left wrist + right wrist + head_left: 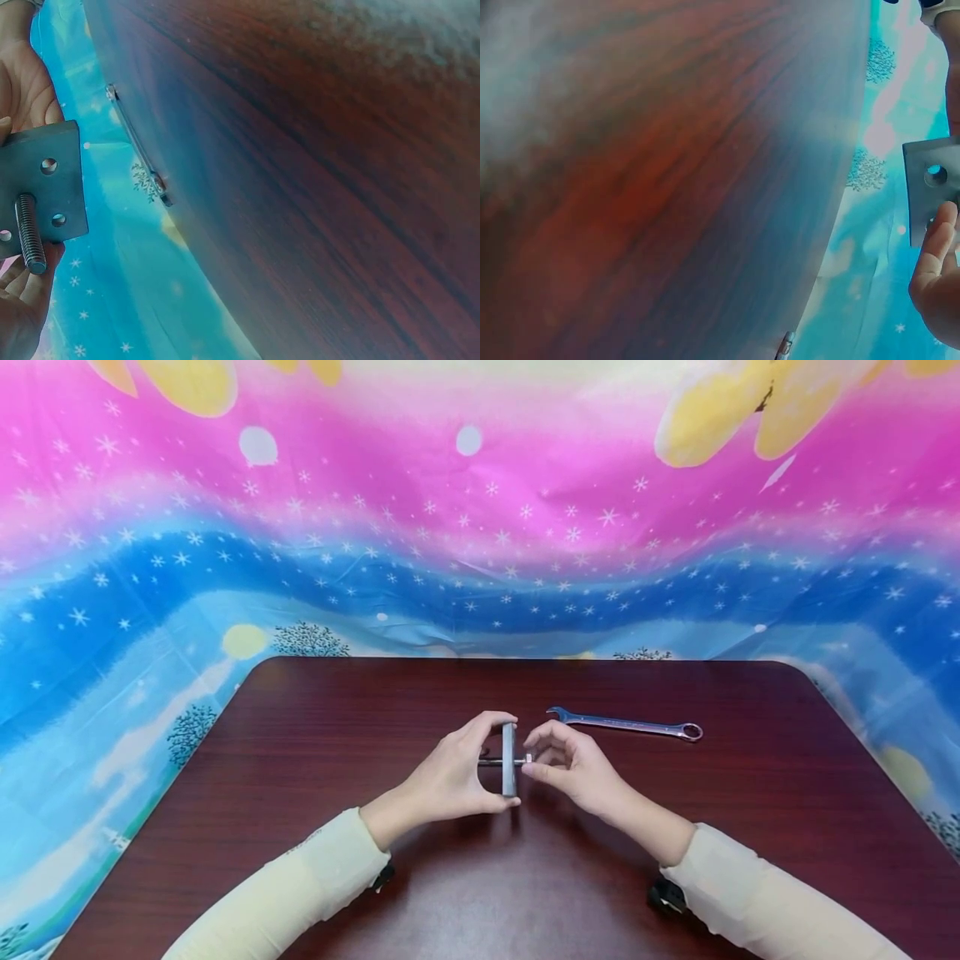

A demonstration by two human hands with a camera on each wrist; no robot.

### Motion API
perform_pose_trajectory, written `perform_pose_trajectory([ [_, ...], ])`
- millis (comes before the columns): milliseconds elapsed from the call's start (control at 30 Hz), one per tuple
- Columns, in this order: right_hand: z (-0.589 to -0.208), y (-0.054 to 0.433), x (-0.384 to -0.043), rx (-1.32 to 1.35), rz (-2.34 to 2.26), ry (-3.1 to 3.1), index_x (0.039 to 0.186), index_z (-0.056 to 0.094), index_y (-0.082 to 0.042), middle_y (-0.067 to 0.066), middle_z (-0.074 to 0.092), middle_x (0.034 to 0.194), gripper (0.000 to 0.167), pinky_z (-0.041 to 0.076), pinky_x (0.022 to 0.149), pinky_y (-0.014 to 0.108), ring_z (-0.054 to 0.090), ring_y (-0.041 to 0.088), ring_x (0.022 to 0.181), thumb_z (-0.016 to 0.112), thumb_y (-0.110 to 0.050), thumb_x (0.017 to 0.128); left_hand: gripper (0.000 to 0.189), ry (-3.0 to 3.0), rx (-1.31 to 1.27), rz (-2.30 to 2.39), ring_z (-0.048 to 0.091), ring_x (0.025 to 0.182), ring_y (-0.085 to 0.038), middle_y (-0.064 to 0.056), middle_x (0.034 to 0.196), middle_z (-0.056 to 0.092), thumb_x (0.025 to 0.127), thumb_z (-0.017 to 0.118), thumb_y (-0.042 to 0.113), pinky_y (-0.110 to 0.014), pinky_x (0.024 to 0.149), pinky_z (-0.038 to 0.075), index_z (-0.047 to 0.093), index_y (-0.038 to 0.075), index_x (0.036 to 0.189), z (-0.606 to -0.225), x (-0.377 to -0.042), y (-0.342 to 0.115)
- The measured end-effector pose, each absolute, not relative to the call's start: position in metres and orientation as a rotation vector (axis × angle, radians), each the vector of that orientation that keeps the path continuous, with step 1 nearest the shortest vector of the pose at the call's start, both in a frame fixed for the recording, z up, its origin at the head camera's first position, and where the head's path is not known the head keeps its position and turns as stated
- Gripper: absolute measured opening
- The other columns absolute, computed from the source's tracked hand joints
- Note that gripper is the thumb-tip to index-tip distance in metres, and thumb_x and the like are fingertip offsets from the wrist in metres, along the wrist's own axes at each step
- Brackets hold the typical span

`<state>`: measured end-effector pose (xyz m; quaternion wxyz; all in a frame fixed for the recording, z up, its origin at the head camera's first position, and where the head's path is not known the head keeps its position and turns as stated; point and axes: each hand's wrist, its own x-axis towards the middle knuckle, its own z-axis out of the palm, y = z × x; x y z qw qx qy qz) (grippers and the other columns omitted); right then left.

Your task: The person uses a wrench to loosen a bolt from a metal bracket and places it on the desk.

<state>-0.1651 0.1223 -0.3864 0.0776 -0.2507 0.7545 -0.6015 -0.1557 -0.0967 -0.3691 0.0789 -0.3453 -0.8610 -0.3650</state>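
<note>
One flat grey metal plate (508,739) stands upright over the table (360,710), edge-on to the head view. A person's left hand (442,777) clamps it from the left, the thumb on its lower edge and the fingers on its upper edge. A threaded bolt (28,234) runs through the plate; its long shank sticks out of the plate's left side towards that palm. Open round holes show in the plate around the bolt. On the plate's right side is the bolt head (528,758), standing out a little from the plate, and the right hand (581,768) pinches it between thumb and bent fingers. In the right wrist view the bolt head is hidden, but one finger of the right hand lies in front of the plate's face.

A shiny combination wrench (626,724) lies to the right of the plate and farther from the person, its open end nearer the plate and its ring end farther off. The dark reddish-brown table spreads out under the plate on every side. Beyond the plate, past the table's far edge, hangs a pink and blue cloth backdrop (420,527) printed with white snowflakes. Cream sleeves (292,877) cover both forearms, nearer the person than the plate.
</note>
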Motion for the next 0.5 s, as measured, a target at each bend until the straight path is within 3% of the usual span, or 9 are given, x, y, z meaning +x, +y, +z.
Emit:
perform_pose_trajectory([
  [100,-0.387,0.1228,-0.1639,-0.757,-1.81,2.249,0.111,0.055,0.01,0.015,0.06,0.099,0.029,0.056,0.071,0.026,0.066,0.013,0.074,0.069,0.002,0.088,0.091,-2.575,-1.028,-1.087,0.063,0.098,-0.021,-0.002,0.127,0.058,0.063,0.093,0.026,-0.032,0.084,0.055,0.043,0.012,0.138,-0.3696,-0.1561,-0.0968],
  [367,-0.3885,0.1211,-0.1602,-0.663,-1.93,1.992,0.119,0.048,0.014,0.014,0.067,0.089,0.031,0.06,0.07,0.031,0.067,0.013,0.072,0.06,0.002,0.094,0.092,-2.557,-1.015,-1.099,0.064,0.099,-0.021,-0.001,0.129,0.057,0.063,0.093,0.024,-0.028,0.083,0.056,0.043,0.012,0.14,-0.3684,-0.1581,-0.095],
  [500,-0.3882,0.1177,-0.1595,-0.633,-1.94,2.057,0.118,0.051,0.013,0.008,0.067,0.084,0.028,0.059,0.069,0.029,0.066,0.011,0.072,0.058,-0.006,0.099,0.093,-2.547,-1.002,-1.097,0.061,0.108,-0.018,-0.003,0.132,0.057,0.063,0.093,0.026,-0.033,0.091,0.055,0.043,0.012,0.14,-0.3678,-0.1581,-0.0943],
])
